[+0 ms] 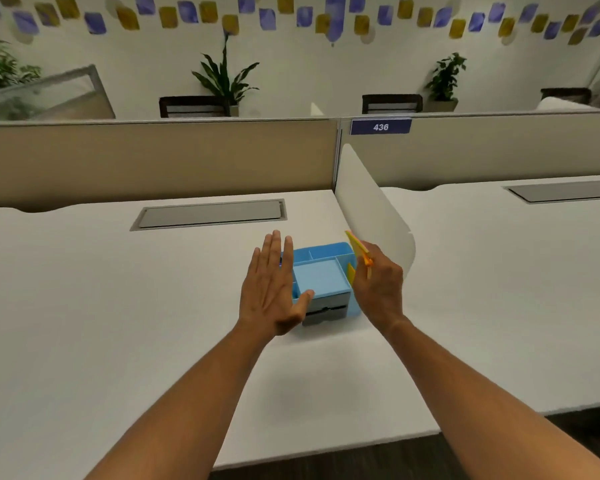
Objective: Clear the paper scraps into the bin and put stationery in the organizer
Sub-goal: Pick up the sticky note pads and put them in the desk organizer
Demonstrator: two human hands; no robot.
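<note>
A blue desk organizer with several compartments and a grey drawer at its front stands on the white desk. My left hand is flat with straight fingers against the organizer's left side. My right hand pinches a yellow and orange pad of sticky notes, held tilted just above the organizer's right compartment. Another yellow piece shows inside that right compartment. No bin and no paper scraps are in view.
A white curved divider rises right behind the organizer between two desks. A grey cable hatch lies flush in the desk further back. A beige partition closes off the far edge. The desk's front edge runs near my forearms.
</note>
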